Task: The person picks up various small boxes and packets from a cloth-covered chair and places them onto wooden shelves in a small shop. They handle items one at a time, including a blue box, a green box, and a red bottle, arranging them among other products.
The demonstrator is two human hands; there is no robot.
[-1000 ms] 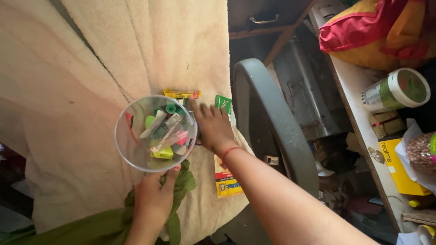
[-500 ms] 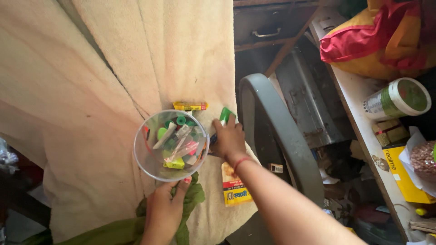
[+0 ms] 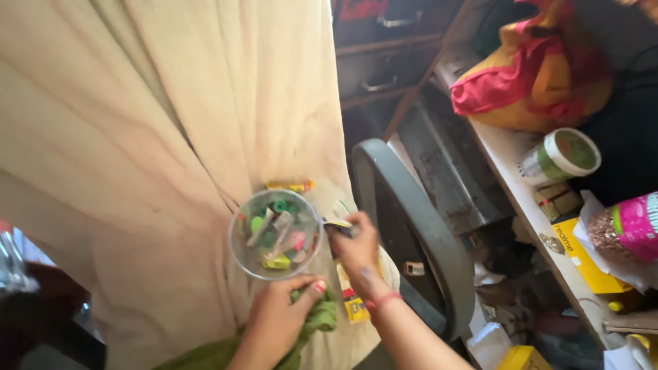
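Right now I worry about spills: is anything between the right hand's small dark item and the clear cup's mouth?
Nothing visible: the right hand holds the small dark item beside the clear cup rim.

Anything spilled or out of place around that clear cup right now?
Nothing looks spilled. The clear cup stands upright with the left hand at its base, its small colourful items inside. The right hand pinches a small dark item at the rim. A yellow packet lies loose on the cloth behind.

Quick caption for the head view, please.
Left hand steadies a clear cup of small colourful items; right hand pinches a small item at its rim.
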